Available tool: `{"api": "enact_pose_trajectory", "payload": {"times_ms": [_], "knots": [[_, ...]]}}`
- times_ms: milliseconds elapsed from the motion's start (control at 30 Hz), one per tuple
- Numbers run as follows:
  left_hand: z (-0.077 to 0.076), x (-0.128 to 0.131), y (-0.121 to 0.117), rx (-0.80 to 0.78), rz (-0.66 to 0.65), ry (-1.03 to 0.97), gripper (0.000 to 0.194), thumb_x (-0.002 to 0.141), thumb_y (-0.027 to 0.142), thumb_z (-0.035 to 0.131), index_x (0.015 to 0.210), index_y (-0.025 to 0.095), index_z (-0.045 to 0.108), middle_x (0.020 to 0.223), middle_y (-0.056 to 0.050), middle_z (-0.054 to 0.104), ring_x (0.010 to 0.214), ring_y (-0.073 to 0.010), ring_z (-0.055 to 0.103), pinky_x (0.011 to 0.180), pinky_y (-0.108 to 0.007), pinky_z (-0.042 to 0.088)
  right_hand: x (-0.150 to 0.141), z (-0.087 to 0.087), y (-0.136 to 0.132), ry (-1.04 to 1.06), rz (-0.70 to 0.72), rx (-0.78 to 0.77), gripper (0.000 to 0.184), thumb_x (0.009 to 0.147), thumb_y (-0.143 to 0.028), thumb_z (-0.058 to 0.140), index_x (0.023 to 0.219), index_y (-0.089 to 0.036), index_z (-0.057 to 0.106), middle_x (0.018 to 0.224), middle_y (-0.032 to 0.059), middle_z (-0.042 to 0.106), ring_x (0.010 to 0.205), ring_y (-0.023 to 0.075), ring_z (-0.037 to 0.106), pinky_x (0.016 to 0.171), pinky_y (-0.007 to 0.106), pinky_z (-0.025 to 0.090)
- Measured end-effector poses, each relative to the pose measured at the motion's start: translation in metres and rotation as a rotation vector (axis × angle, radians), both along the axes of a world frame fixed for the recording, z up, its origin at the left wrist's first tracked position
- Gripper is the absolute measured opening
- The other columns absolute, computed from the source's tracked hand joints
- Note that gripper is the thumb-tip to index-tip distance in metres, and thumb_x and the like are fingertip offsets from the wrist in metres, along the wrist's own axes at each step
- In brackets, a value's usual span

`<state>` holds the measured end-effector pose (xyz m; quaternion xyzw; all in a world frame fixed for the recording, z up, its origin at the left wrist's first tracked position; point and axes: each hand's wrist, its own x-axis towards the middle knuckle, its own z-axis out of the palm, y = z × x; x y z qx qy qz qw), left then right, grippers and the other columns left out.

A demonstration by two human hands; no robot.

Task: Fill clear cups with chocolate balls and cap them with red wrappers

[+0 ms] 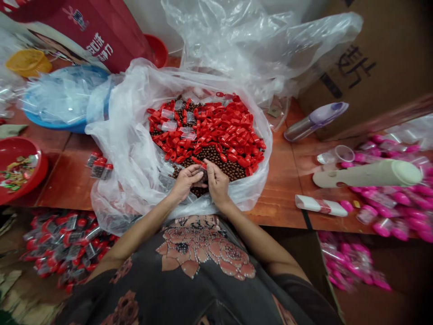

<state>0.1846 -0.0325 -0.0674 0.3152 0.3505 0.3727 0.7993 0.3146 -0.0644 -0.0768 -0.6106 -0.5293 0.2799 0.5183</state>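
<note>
Both hands meet over the near edge of a heap of brown beads or candy balls [233, 169] in an open plastic bag. My left hand [186, 183] is closed around a small clear jar [202, 177] that looks dark inside. Against the same jar, my right hand [217, 184] is closed, its thumb and fingers at the red piece on top. Fingers partly hide the jar, so how the red piece sits cannot be made out. Red plastic scoop-like pieces [230, 124] cover the balls just beyond my hands. Several clear empty jars [168, 126] lie among them.
Left of the bag [125, 135] stand several filled red-capped jars [99, 166], a blue basin [64, 95] and a red bowl [40, 174]. More red-capped jars [72, 243] lie below. At right are a purple-lidded bottle [318, 121], a pale cylinder [365, 174] and pink-capped containers [399, 203].
</note>
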Motion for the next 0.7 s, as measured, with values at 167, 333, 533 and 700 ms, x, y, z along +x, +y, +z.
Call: {"api": "enact_pose_trajectory", "payload": {"times_ms": [167, 333, 533, 700], "knots": [[0.002, -0.003, 0.005, 0.112, 0.036, 0.049, 0.035, 0.073, 0.033, 0.078, 0.103, 0.017, 0.067, 0.096, -0.003, 0.071, 0.079, -0.0137, 0.068, 0.068, -0.027, 0.061, 0.025, 0.008, 0.011, -0.082, 0.241, -0.006, 0.042, 0.099, -0.046, 0.039, 0.136, -0.032, 0.055, 0.13, 0.0032, 0.066, 0.118, 0.0204, 0.062, 0.103, 0.044, 0.05], [0.002, -0.008, 0.014, 0.199, 0.04, 0.121, 0.043, 0.073, 0.039, 0.078, 0.107, 0.016, 0.066, 0.106, -0.007, 0.071, 0.09, -0.0186, 0.068, 0.072, -0.029, 0.06, 0.063, 0.005, 0.025, -0.578, 0.114, -0.071, 0.03, 0.096, -0.033, 0.047, 0.106, -0.019, 0.072, 0.104, 0.0128, 0.07, 0.101, 0.0268, 0.062, 0.093, 0.045, 0.05], [0.0, -0.009, 0.011, 0.228, 0.025, 0.125, 0.044, 0.073, 0.039, 0.077, 0.11, 0.017, 0.066, 0.113, -0.008, 0.069, 0.097, -0.0208, 0.066, 0.073, -0.03, 0.06, 0.069, -0.001, 0.024, -0.452, 0.106, -0.084, 0.022, 0.09, -0.027, 0.057, 0.105, -0.021, 0.072, 0.097, 0.0086, 0.073, 0.092, 0.0244, 0.064, 0.089, 0.044, 0.051], [0.0, -0.007, 0.007, 0.224, -0.006, 0.14, 0.044, 0.072, 0.036, 0.077, 0.111, 0.019, 0.066, 0.114, -0.008, 0.068, 0.099, -0.0209, 0.065, 0.072, -0.029, 0.059, 0.043, 0.014, 0.015, 0.048, 0.031, -0.028, 0.021, 0.085, -0.041, 0.065, 0.096, -0.024, 0.072, 0.093, 0.0026, 0.074, 0.088, 0.0198, 0.068, 0.085, 0.037, 0.054]]}}
